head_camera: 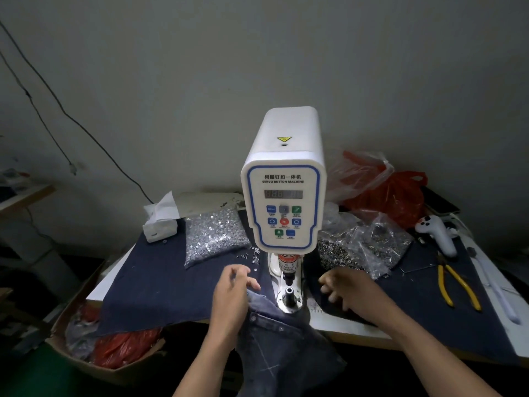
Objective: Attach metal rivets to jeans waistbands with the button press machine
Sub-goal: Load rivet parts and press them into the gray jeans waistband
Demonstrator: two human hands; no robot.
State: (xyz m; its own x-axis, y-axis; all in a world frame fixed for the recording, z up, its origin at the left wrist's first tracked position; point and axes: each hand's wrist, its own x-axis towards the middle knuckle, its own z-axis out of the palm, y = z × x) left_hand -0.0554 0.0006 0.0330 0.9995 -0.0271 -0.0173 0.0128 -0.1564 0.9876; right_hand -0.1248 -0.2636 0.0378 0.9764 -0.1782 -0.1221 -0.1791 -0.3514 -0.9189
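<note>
Nearest the viewer, a pair of dark jeans [283, 345] hangs off the front edge of the surface [337, 329], its waistband lying up against the round metal base of the button press machine [283, 196]. The left hand [233, 293] rests on the denim at the waistband, fingers loosely curled — whether they pinch anything cannot be told. The right hand [345, 287] hovers just right of the machine base, fingers curled under and holding nothing visible. Between the hands stands the lower die [289, 295], bare. Dark denim cloth [154, 282] covers the surface. Behind the left hand lie loose rivets [253, 256] and a clear bag of rivets [214, 239]; a tissue box [160, 222] sits beyond. At right — yellow-handled pliers [456, 287], another bag of metal parts [360, 247], and red plastic bags [389, 193] at the rear.
</note>
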